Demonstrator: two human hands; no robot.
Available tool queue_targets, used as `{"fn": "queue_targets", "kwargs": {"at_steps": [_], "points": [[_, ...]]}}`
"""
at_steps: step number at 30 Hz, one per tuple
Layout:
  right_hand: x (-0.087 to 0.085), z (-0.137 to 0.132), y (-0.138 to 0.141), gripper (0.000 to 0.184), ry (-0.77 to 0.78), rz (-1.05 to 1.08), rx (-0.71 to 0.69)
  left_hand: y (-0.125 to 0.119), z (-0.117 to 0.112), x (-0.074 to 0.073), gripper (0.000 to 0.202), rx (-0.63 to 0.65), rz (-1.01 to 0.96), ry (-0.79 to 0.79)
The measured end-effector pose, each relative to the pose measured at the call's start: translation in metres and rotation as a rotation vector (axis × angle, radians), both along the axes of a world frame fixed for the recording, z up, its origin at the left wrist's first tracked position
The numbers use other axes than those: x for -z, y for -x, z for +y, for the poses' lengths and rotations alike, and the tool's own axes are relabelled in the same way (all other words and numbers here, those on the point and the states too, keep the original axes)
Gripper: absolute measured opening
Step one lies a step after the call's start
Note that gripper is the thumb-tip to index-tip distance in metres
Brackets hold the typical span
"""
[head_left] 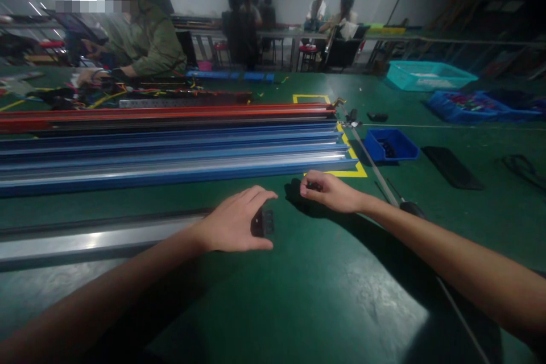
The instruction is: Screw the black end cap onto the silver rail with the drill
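Observation:
My left hand (pixel 239 220) lies over the right end of a long silver metal channel with dark edges (pixel 102 239). Its thumb and fingers are spread, with a black end piece (pixel 263 223) showing between them. Whether the palm presses on the channel is hidden. Just to the right, my right hand (pixel 326 190) hovers above the green table with its fingers curled round small dark parts (pixel 314 186), too small to name. Beyond both hands lie several long blue channels (pixel 179 168) and red channels (pixel 170 115), side by side.
A blue bin (pixel 405 148) holding dark parts stands at right, near a black flat pad (pixel 452 168). Behind are a turquoise tray (pixel 430 75) and blue trays (pixel 464 107). A screwdriver (pixel 409 207) lies by my right forearm. A co-worker (pixel 149 40) handles wires across the table.

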State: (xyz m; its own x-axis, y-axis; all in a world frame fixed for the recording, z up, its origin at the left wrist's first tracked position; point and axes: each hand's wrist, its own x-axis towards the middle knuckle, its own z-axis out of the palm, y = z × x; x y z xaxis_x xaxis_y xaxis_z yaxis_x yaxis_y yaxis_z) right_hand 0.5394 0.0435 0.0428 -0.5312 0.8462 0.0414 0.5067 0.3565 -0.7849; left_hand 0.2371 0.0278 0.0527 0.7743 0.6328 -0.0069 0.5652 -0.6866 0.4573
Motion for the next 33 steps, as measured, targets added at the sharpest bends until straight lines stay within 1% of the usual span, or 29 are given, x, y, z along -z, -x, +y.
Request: {"fn": "queue_targets", "kwargs": {"at_steps": [2,3,5,6,8,11,13,15,16,18,23,25,27,29,30,31,33], "points": [[-0.005,-0.006,0.003,0.023,0.039,0.082,0.006,0.001,0.000,-0.001,0.093,-0.002,-0.011,-0.006],[-0.008,-0.011,0.006,0.024,0.059,0.127,0.010,0.001,-0.001,-0.001,0.089,0.003,-0.027,-0.025],[-0.014,-0.022,0.013,0.026,0.100,0.201,0.009,0.002,-0.001,0.001,0.072,0.022,-0.087,-0.104],[-0.018,-0.028,0.017,0.026,0.117,0.218,0.000,0.003,-0.002,0.002,0.063,0.035,-0.127,-0.162],[-0.023,-0.041,0.027,0.025,0.097,0.251,-0.009,0.003,-0.003,0.005,0.045,0.063,-0.211,-0.303],[-0.025,-0.057,0.045,0.024,0.095,0.334,0.039,0.001,-0.005,0.009,0.030,0.135,-0.308,-0.511],[-0.023,-0.062,0.058,0.027,0.178,0.413,0.083,0.000,-0.005,0.010,0.022,0.186,-0.338,-0.630],[-0.021,-0.063,0.068,0.032,0.296,0.490,0.107,-0.001,-0.006,0.011,0.011,0.216,-0.337,-0.726],[-0.020,-0.063,0.073,0.035,0.341,0.522,0.117,-0.001,-0.006,0.011,0.009,0.220,-0.329,-0.762],[-0.017,-0.062,0.079,0.038,0.399,0.560,0.137,-0.001,-0.005,0.012,0.014,0.209,-0.301,-0.801],[-0.006,-0.061,0.089,0.039,0.465,0.620,0.217,0.001,-0.005,0.015,0.017,0.151,-0.255,-0.787],[-0.002,-0.062,0.091,0.039,0.502,0.630,0.258,0.002,-0.006,0.016,0.016,0.162,-0.261,-0.768],[-0.004,-0.064,0.089,0.039,0.546,0.596,0.258,0.002,-0.005,0.017,0.017,0.175,-0.274,-0.715],[-0.016,-0.069,0.079,0.037,0.565,0.504,0.218,0.002,-0.004,0.016,0.019,0.152,-0.295,-0.621],[-0.025,-0.073,0.069,0.037,0.542,0.444,0.207,0.003,-0.003,0.015,0.020,0.130,-0.305,-0.560],[-0.035,-0.079,0.055,0.038,0.497,0.380,0.211,0.003,-0.002,0.014,0.021,0.110,-0.307,-0.490],[-0.055,-0.096,0.015,0.037,0.337,0.261,0.288,0.003,0.000,0.012,0.024,0.093,-0.276,-0.338]]}}
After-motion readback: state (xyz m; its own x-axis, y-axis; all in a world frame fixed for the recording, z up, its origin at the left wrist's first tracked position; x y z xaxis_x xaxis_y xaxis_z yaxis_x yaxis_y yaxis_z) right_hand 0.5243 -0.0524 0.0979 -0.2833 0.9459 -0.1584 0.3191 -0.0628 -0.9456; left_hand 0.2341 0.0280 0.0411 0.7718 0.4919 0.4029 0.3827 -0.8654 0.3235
